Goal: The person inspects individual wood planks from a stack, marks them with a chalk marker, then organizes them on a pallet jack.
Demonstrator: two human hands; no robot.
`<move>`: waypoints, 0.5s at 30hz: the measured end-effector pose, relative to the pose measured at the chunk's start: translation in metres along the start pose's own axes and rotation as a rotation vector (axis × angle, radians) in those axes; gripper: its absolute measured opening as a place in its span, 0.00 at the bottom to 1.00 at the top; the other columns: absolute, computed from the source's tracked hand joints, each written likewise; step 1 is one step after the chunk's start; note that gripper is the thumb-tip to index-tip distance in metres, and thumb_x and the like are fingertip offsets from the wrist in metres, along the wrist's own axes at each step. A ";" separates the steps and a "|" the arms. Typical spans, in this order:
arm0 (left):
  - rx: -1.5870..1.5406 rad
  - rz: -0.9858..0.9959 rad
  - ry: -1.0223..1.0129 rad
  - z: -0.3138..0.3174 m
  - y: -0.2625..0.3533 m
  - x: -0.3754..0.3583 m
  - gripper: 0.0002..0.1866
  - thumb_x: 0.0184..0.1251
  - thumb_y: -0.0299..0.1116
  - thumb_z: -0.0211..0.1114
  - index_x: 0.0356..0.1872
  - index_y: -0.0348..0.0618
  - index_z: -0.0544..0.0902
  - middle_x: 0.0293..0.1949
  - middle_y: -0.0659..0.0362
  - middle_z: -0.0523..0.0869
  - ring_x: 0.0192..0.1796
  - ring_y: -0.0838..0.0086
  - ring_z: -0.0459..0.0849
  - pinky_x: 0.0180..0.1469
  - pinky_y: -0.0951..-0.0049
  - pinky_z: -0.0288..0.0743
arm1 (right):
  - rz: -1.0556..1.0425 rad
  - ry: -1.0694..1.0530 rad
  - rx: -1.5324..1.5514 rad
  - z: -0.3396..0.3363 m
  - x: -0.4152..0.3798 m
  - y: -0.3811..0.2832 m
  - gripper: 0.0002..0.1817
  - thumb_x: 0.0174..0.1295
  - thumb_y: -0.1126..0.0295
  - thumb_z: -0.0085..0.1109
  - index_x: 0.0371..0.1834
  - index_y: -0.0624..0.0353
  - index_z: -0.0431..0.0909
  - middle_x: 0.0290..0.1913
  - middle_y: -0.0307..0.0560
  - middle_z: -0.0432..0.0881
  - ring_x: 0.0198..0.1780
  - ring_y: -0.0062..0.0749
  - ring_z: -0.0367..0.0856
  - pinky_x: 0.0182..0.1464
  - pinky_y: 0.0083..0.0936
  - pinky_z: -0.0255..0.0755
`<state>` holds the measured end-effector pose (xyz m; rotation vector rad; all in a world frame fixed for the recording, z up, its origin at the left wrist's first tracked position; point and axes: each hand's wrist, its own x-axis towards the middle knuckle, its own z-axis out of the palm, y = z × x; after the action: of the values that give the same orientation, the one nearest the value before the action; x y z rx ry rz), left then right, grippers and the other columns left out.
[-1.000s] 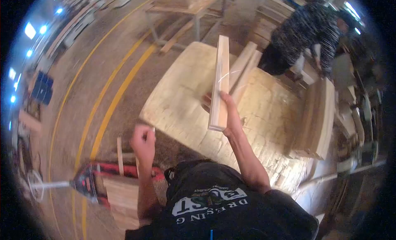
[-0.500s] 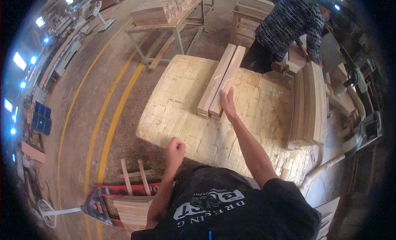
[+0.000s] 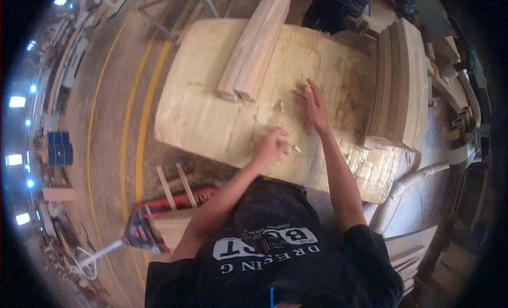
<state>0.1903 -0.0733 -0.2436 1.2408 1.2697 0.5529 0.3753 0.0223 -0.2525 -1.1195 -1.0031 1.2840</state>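
My left hand is curled closed over the near part of the yellowish worktable. A small pale piece shows right beside its fingertips; I cannot tell what the fingers grip. Farther up and to the right, my right hand is open over the tabletop, fingers stretched out and thumb side up. Ahead and to the left of it, long wooden beams lie side by side, their near ends facing me.
At the table's right end stands a stack of wooden boards. A person is at the far side. On the floor at left, a red and black pallet truck carries wood. Yellow lines run along the floor.
My right hand has come off the beams and moved right and nearer to me. My left hand has moved in over the tabletop. The view has tilted down.
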 end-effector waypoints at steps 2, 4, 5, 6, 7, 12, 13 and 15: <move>-0.043 -0.022 0.177 -0.028 -0.001 -0.012 0.11 0.66 0.25 0.60 0.48 0.41 0.78 0.27 0.56 0.86 0.22 0.79 0.81 0.23 0.74 0.73 | 0.019 -0.044 -0.109 -0.017 -0.020 0.006 0.29 0.78 0.56 0.46 0.73 0.65 0.62 0.62 0.54 0.77 0.61 0.34 0.79 0.64 0.27 0.70; -0.184 -0.010 0.366 -0.063 -0.016 -0.035 0.09 0.68 0.25 0.58 0.47 0.41 0.78 0.25 0.56 0.85 0.20 0.80 0.78 0.23 0.76 0.71 | -0.026 -0.035 -0.257 -0.028 -0.041 0.012 0.25 0.78 0.58 0.47 0.68 0.66 0.69 0.58 0.52 0.80 0.58 0.33 0.80 0.63 0.27 0.71; -0.262 -0.004 0.465 -0.080 -0.026 -0.055 0.07 0.69 0.25 0.58 0.46 0.40 0.79 0.25 0.56 0.84 0.19 0.80 0.76 0.22 0.76 0.70 | -0.052 -0.006 -0.307 -0.029 -0.056 0.017 0.24 0.78 0.59 0.48 0.65 0.67 0.72 0.55 0.51 0.82 0.56 0.32 0.81 0.62 0.28 0.71; -0.252 -0.026 0.550 -0.097 -0.040 -0.074 0.06 0.69 0.26 0.58 0.44 0.41 0.79 0.25 0.56 0.84 0.19 0.81 0.75 0.22 0.77 0.69 | -0.004 0.055 -0.319 -0.023 -0.070 0.010 0.22 0.78 0.59 0.48 0.62 0.67 0.74 0.52 0.50 0.82 0.54 0.31 0.81 0.61 0.28 0.72; -0.247 -0.044 0.643 -0.112 -0.058 -0.094 0.05 0.69 0.26 0.58 0.43 0.41 0.80 0.25 0.56 0.84 0.19 0.81 0.75 0.21 0.77 0.68 | 0.037 0.107 -0.335 -0.015 -0.082 0.001 0.21 0.77 0.60 0.49 0.60 0.68 0.76 0.49 0.49 0.83 0.52 0.31 0.81 0.60 0.28 0.73; -0.408 -0.304 0.959 -0.147 -0.216 -0.208 0.08 0.68 0.30 0.61 0.45 0.42 0.79 0.28 0.56 0.83 0.27 0.73 0.78 0.27 0.70 0.71 | -0.143 0.172 -0.414 0.037 -0.089 0.003 0.23 0.74 0.61 0.56 0.62 0.68 0.73 0.54 0.52 0.81 0.56 0.33 0.78 0.62 0.30 0.71; -0.455 -0.360 0.993 -0.143 -0.269 -0.236 0.09 0.68 0.31 0.61 0.46 0.42 0.79 0.30 0.55 0.83 0.30 0.70 0.79 0.30 0.67 0.73 | -0.165 0.152 -0.426 0.059 -0.085 0.002 0.23 0.74 0.61 0.56 0.62 0.68 0.73 0.54 0.52 0.81 0.56 0.33 0.78 0.62 0.30 0.71; -0.583 -0.475 1.044 -0.116 -0.392 -0.288 0.13 0.67 0.33 0.63 0.50 0.42 0.78 0.34 0.53 0.83 0.37 0.64 0.81 0.36 0.62 0.76 | -0.226 0.116 -0.551 0.113 -0.071 0.003 0.41 0.66 0.55 0.66 0.72 0.71 0.58 0.69 0.62 0.66 0.67 0.45 0.68 0.69 0.39 0.64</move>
<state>-0.1161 -0.4031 -0.4616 0.0713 1.9703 1.1760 0.2603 -0.0422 -0.2305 -1.4249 -1.3964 0.7673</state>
